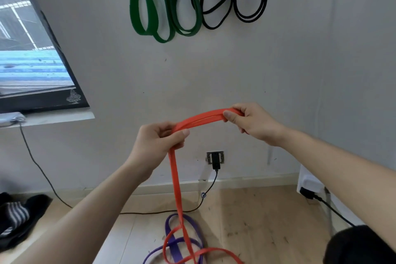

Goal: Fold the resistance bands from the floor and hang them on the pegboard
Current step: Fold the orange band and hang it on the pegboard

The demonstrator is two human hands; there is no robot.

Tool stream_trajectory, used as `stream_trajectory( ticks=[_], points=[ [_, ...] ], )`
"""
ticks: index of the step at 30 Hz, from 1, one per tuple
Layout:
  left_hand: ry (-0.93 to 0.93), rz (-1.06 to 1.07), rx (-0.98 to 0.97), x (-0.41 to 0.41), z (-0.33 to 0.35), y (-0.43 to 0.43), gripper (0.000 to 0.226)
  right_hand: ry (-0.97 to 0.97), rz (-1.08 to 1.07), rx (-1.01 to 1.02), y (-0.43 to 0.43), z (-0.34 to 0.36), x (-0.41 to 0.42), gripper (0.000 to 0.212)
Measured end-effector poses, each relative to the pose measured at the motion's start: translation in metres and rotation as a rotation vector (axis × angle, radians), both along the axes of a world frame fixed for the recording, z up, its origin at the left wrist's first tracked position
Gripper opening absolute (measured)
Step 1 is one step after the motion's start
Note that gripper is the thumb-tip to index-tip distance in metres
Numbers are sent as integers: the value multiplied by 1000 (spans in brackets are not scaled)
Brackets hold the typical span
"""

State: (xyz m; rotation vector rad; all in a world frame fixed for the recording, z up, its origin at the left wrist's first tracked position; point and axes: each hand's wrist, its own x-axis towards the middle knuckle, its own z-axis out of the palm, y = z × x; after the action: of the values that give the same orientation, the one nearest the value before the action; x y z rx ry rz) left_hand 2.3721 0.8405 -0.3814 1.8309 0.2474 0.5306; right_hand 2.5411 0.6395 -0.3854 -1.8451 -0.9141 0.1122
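An orange resistance band (pixel 201 118) is stretched between both hands at mid-frame. My left hand (pixel 157 141) grips one end of the doubled span, and my right hand (pixel 250 122) pinches the other end. The band's long tail (pixel 176 188) hangs from my left hand down to the floor, where it loops. A purple band (pixel 171 242) lies on the wooden floor under the orange loops. Green bands (pixel 150 6) and black bands (pixel 240 0) hang folded on the wall above; their hooks are out of frame.
A wall socket with a black plug (pixel 215 159) sits low on the wall, its cable running along the floor. A window (pixel 27 49) is at the left. Dark clothing (pixel 15 216) lies bottom left. A white power strip (pixel 309 184) is at the right.
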Motion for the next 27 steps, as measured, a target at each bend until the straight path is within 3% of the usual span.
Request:
stream_trajectory(
  ticks=[3, 8, 11, 14, 17, 20, 24, 27],
  points=[
    [-3, -18, -49, -6, 5, 5, 10, 80, 6, -25, -1, -8, 6, 25],
    [11, 34, 208, -14, 8, 21, 14, 218, 151, -87, -4, -17, 12, 29],
    [-8, 55, 222, -16, 9, 25, 11, 268, 268, -210, -7, -15, 9, 27],
    [-10, 16, 185, -16, 9, 19, 10, 219, 365, -444, -8, -14, 3, 23],
    [4, -30, 169, -13, 5, 10, 9, 130, 444, -562, 1, -17, -9, 42],
    [15, -68, 175, -7, 0, 0, 9, 148, 459, -370, 16, -9, -28, 56],
    [-20, -71, 189, -1, -3, -7, 9, 253, 469, -48, 31, 1, -44, 28],
    [-38, -70, 201, 1, -4, -7, 10, 255, 358, -15, 34, 2, -46, 19]
  ],
)
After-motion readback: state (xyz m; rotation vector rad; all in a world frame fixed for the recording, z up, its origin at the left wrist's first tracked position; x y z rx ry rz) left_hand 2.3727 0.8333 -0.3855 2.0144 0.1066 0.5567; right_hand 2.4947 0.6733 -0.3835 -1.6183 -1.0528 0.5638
